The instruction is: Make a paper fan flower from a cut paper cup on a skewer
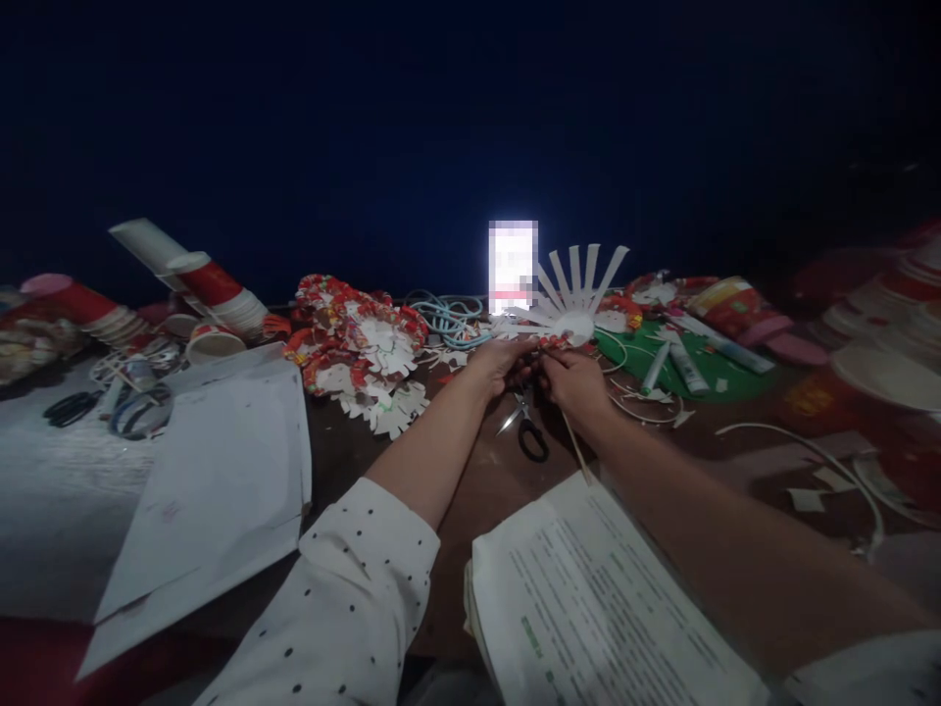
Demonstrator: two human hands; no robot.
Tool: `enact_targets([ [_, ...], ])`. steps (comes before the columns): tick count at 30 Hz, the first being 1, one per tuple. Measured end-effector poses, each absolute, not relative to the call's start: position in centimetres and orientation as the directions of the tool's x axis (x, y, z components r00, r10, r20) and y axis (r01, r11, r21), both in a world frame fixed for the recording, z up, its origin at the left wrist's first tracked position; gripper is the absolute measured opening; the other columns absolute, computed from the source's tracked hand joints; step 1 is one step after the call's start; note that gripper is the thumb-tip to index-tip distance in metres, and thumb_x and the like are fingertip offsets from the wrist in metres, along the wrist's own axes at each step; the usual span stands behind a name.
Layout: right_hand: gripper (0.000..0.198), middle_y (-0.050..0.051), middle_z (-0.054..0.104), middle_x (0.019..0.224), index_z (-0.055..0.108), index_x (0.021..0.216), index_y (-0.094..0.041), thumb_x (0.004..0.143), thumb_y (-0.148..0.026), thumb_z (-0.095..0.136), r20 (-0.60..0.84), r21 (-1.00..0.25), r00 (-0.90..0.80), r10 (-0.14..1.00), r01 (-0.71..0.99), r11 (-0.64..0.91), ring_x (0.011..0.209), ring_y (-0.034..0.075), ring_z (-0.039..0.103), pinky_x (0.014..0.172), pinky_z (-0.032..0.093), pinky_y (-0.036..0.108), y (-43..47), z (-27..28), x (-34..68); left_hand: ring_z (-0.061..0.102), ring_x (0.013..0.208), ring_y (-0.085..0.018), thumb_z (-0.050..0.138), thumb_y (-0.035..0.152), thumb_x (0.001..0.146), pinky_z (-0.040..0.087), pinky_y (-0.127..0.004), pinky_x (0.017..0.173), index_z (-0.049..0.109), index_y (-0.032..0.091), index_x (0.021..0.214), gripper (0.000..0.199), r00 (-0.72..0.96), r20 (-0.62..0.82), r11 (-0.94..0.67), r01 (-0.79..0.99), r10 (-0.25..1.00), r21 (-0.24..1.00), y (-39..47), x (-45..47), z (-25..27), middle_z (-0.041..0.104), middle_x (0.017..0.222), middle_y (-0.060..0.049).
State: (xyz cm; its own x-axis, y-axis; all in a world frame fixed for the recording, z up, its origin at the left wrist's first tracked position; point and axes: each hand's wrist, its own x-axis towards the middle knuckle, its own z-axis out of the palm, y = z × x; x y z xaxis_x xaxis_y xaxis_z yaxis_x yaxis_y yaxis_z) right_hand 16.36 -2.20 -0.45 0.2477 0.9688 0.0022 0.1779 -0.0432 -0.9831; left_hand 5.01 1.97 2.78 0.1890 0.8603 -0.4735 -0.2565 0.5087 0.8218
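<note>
My left hand (506,367) and my right hand (577,380) meet over the middle of the table, fingers closed in a pinch. Between and just above them is a paper cup cut into strips (574,326), its white strips fanned out upward and to the left. Fingers cover the part they grip. A thin pale strip (575,446) hangs below my right hand. Directly under my hands lie scissors with black handles (532,441), partly hidden by the fingers.
Paper sheets (221,490) lie at left, near stacked red-and-white cups (221,294). Red decorations with white cut-outs (353,333) sit behind my left arm. Blue cord (448,319) and a lit screen (513,263) are at the back. Markers (687,368) lie right; a printed booklet (588,588) is in front.
</note>
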Motion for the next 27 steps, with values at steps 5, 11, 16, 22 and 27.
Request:
enact_targets([
  [5, 0.023, 0.002, 0.060, 0.055, 0.070, 0.072, -0.020, 0.078, -0.032, 0.052, 0.127, -0.904, 0.209, 0.970, 0.427, 0.026, 0.056, 0.019, 0.055, 0.061, 0.044, 0.031, -2.2, -0.2, 16.6, 0.047, 0.041, -0.004, 0.067, 0.008, 0.084, 0.038, -0.013, 0.042, 0.062, 0.013, 0.068, 0.018, 0.174, -0.439, 0.470, -0.220, 0.881, 0.855, 2.0, 5.1, 2.9, 0.056, 0.052, 0.003],
  [11, 0.022, 0.006, 0.069, 0.067, 0.072, 0.088, -0.018, 0.080, -0.023, 0.052, 0.224, -0.858, 0.183, 0.957, 0.502, 0.105, 0.073, 0.024, 0.064, 0.073, 0.048, 0.034, -2.3, 0.0, 16.4, 0.042, 0.039, -0.003, 0.066, 0.003, 0.081, 0.040, -0.014, 0.045, 0.060, 0.014, 0.068, 0.018, 0.039, -0.467, 0.464, -0.211, 0.884, 0.860, 2.0, 5.5, 3.1, 0.047, 0.047, 0.007],
  [16, 0.015, -0.002, 0.057, 0.053, 0.068, 0.090, -0.021, 0.081, -0.028, 0.058, 0.042, -0.979, 0.207, 0.977, 0.206, -0.001, 0.047, 0.016, 0.051, 0.047, 0.041, 0.027, -2.3, -0.2, 16.2, 0.045, 0.041, -0.003, 0.065, 0.005, 0.083, 0.036, -0.012, 0.043, 0.061, 0.012, 0.069, 0.016, 0.111, -0.486, 0.497, -0.272, 0.867, 0.824, 1.9, 5.3, 3.4, 0.052, 0.049, 0.004],
  [22, 0.021, -0.006, 0.055, 0.056, 0.069, 0.095, -0.020, 0.076, -0.030, 0.067, -0.067, -0.997, 0.191, 0.979, -0.050, -0.059, 0.044, 0.009, 0.045, 0.038, 0.032, 0.020, -2.6, 0.7, 15.8, 0.047, 0.041, -0.004, 0.065, 0.006, 0.085, 0.034, -0.012, 0.040, 0.063, 0.011, 0.073, 0.013, 0.155, -0.471, 0.494, -0.354, 0.868, 0.794, 1.7, 5.2, 3.8, 0.055, 0.051, 0.002],
  [27, 0.027, -0.006, 0.057, 0.062, 0.070, 0.096, -0.020, 0.070, -0.025, 0.071, -0.104, -0.981, 0.147, 0.984, -0.178, -0.077, 0.047, 0.007, 0.045, 0.037, 0.030, 0.017, -2.8, 1.2, 15.7, 0.041, 0.037, -0.002, 0.068, 0.005, 0.083, 0.033, -0.011, 0.038, 0.065, 0.010, 0.076, 0.009, 0.190, -0.501, 0.531, -0.415, 0.844, 0.739, 2.1, 5.1, 3.5, 0.052, 0.050, 0.004],
])
